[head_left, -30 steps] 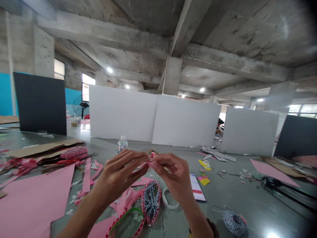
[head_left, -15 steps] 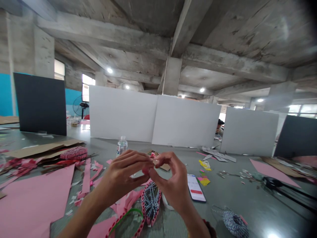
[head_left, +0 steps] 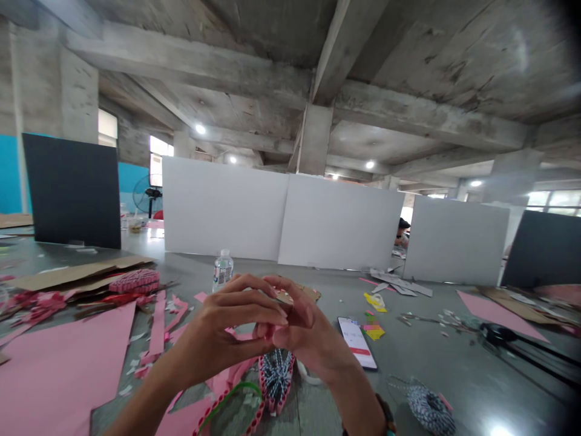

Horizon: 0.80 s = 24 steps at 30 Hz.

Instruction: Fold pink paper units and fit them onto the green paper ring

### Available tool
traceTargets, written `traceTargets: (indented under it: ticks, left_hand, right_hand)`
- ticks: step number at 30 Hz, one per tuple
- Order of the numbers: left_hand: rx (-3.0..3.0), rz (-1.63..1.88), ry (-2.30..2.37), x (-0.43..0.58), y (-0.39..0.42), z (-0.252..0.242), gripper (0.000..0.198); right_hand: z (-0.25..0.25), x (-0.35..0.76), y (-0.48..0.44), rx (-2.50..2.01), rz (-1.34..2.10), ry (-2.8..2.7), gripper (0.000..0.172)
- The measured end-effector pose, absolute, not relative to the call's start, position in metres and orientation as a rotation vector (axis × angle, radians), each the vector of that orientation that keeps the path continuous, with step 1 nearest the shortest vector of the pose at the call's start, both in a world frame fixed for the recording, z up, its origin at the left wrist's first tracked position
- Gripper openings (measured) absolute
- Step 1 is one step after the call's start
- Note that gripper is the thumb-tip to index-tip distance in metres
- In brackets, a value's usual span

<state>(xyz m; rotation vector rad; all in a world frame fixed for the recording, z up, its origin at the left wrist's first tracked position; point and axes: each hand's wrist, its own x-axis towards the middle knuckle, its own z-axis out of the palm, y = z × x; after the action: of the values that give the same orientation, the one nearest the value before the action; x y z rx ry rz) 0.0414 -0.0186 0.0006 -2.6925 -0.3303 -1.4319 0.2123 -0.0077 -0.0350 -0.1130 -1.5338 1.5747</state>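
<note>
My left hand (head_left: pixel 233 318) and my right hand (head_left: pixel 308 330) meet above the middle of the table, fingers curled and fingertips touching. Between them is a small pink piece (head_left: pixel 269 332), mostly hidden by the fingers, so its exact shape cannot be told. Just below lies a pointed oval woven piece (head_left: pixel 276 378), with a pink looped paper rim and blue-and-white cord strung across it. Beside it is a curved band of pink paper loops (head_left: pixel 256 421) with a green strip (head_left: pixel 236 387). Crumpled pink paper strips (head_left: pixel 227 375) lie under my left hand.
A water bottle (head_left: pixel 223 269) stands behind my hands. To the right lie a phone (head_left: pixel 358 345), a coil of blue-and-white cord (head_left: pixel 429 409) and yellow scraps (head_left: pixel 374 303). Large pink sheets (head_left: pixel 59 363) and cardboard (head_left: pixel 68 275) cover the left. White panels (head_left: pixel 336 224) stand behind.
My right hand has tilted inward and its fingers now reach over toward the left fingertips. Both hands have sunk slightly, hiding more of the small pink piece.
</note>
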Motion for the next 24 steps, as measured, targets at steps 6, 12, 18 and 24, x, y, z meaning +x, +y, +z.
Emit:
traceTargets:
  ticks: [6,12,18,24]
  left_hand:
    - [-2.752,-1.474,-0.345,0.0381,-0.0198,0.0012,0.018]
    - [-2.758,-1.511,-0.370,0.0369,-0.0185,0.0014,0.017]
    - [-2.836,-1.507,-0.364,0.0380,-0.0203,0.0029,0.017]
    - [-2.912,-1.485,-0.360,0.0395,-0.0237,0.0031,0.015]
  right_hand:
    - [-0.0374,0.2185,-0.0033,-0.103,1.582,-1.527,0.063]
    - [-0.0347,0.2218,-0.0061,-0.086,1.590,-1.546,0.053]
    - [-0.0373,0.2217,-0.0045,-0.121,1.539,-1.545,0.052]
    - [-0.0373,0.2194,-0.0059,-0.167,1.477,-1.586,0.057]
